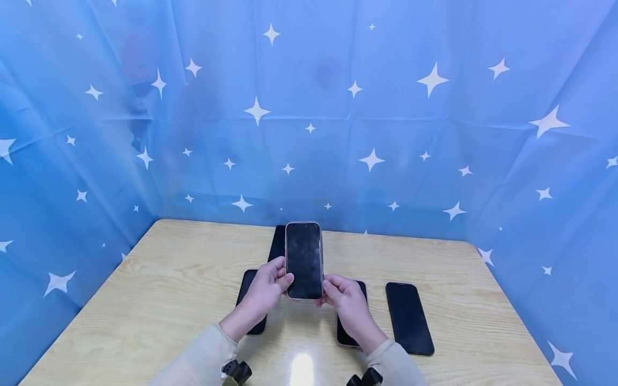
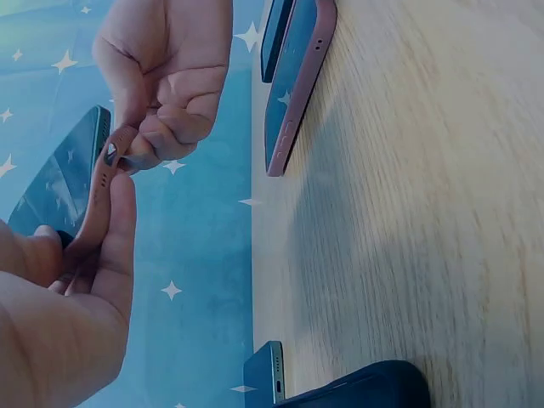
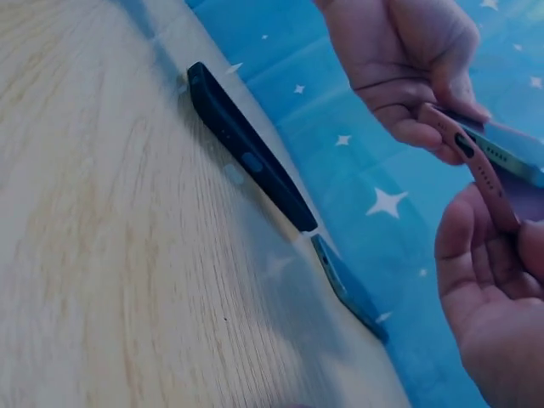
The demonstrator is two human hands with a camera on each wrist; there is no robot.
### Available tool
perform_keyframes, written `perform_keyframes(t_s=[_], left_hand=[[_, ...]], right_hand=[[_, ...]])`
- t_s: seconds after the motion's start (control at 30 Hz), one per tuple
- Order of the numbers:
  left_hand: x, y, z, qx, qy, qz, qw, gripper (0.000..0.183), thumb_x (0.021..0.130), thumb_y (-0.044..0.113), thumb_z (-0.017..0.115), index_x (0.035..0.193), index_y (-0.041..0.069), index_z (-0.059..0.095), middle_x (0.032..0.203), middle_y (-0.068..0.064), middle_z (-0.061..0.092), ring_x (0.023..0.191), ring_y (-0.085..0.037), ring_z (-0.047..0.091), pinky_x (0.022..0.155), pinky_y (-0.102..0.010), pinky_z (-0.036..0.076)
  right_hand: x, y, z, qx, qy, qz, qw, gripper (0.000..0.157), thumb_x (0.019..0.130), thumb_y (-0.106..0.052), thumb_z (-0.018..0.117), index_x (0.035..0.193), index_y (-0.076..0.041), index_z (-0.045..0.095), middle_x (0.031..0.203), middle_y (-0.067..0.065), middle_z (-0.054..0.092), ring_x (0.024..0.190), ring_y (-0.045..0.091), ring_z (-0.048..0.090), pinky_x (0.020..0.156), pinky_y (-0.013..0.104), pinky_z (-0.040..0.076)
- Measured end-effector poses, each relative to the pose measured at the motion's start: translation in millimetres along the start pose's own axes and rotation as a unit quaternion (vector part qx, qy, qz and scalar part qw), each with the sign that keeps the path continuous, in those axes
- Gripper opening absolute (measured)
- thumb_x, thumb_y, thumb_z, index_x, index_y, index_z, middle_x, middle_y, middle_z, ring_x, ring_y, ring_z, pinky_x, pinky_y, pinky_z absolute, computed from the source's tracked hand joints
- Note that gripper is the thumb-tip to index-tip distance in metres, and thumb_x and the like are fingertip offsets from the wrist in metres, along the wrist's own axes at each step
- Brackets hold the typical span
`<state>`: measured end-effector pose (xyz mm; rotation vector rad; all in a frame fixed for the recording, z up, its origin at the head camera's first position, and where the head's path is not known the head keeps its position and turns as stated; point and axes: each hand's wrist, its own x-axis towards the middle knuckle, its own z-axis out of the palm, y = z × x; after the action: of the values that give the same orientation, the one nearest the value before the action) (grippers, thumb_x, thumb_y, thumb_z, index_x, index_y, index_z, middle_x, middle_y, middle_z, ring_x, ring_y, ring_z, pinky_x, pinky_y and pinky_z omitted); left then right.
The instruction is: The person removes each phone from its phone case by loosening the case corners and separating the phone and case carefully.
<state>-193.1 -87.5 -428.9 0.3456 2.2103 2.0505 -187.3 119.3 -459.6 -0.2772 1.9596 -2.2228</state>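
Observation:
Above the table, both hands hold a dark-screened phone (image 1: 304, 257) upright in a pink case (image 2: 99, 200). My left hand (image 1: 264, 288) grips the lower left side, its thumb at the screen's edge. My right hand (image 1: 348, 304) pinches the lower right corner of the case. In the right wrist view, the bottom strip of the case (image 3: 486, 174) bends away from the phone's end (image 3: 508, 153), leaving a gap at the right; the left hand (image 3: 395, 68) is at the far end. The left wrist view shows the right hand (image 2: 174, 76) with its fingers curled at the case corner.
A black phone (image 1: 409, 319) lies on the wooden table (image 1: 169, 289) at the right. A pink-edged phone (image 1: 345, 333) is partly under the right hand, another phone (image 1: 259, 325) by the left wrist, and one (image 1: 277, 244) behind. A blue starred curtain (image 1: 309, 139) surrounds the table.

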Motion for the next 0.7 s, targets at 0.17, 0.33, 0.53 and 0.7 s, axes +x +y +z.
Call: perform_keyframes(t_s=[0.17, 0.33, 0.53, 0.7], left_hand=[[1.1, 1.6, -4.6, -0.023, -0.037, 0.006, 0.999, 0.015, 0.104, -0.006, 0.05, 0.117, -0.01, 0.056, 0.115, -0.023, 0.072, 0.088, -0.007, 0.069, 0.073, -0.02, 0.054], [-0.3, 4.3, -5.2, 0.016, -0.03, 0.008, 0.9994, 0.006, 0.102, -0.004, 0.054, 0.107, -0.004, 0.058, 0.088, -0.009, 0.068, 0.063, -0.006, 0.054, 0.054, -0.019, 0.041], [0.2, -0.3, -4.7, 0.047, -0.01, 0.017, 0.9987, 0.005, 0.101, -0.006, 0.056, 0.099, -0.001, 0.057, 0.074, 0.0, 0.057, 0.053, -0.007, 0.04, 0.048, -0.018, 0.031], [-0.5, -0.9, -2.4, 0.074, 0.006, 0.028, 0.9968, 0.013, 0.099, -0.007, 0.058, 0.09, 0.0, 0.052, 0.066, 0.002, 0.045, 0.048, -0.005, 0.034, 0.046, -0.018, 0.027]], right_hand=[[2.1, -1.5, -3.0, 0.013, -0.012, 0.007, 1.0, 0.029, 0.109, -0.005, 0.048, 0.117, 0.02, 0.059, 0.086, 0.003, 0.067, 0.072, 0.016, 0.064, 0.074, 0.029, 0.059], [3.9, -0.2, -5.3, 0.01, -0.019, 0.019, 1.0, 0.022, 0.108, -0.006, 0.05, 0.108, 0.013, 0.062, 0.082, 0.002, 0.066, 0.072, 0.016, 0.066, 0.076, 0.031, 0.06], [2.6, 1.8, -4.5, -0.026, 0.025, 0.047, 0.998, 0.019, 0.104, -0.01, 0.061, 0.093, 0.005, 0.061, 0.072, 0.004, 0.063, 0.063, 0.016, 0.063, 0.065, 0.028, 0.057], [1.7, 1.8, -3.4, -0.033, 0.051, 0.065, 0.996, 0.029, 0.103, -0.016, 0.065, 0.081, 0.003, 0.062, 0.065, 0.003, 0.059, 0.054, 0.013, 0.055, 0.053, 0.023, 0.048]])
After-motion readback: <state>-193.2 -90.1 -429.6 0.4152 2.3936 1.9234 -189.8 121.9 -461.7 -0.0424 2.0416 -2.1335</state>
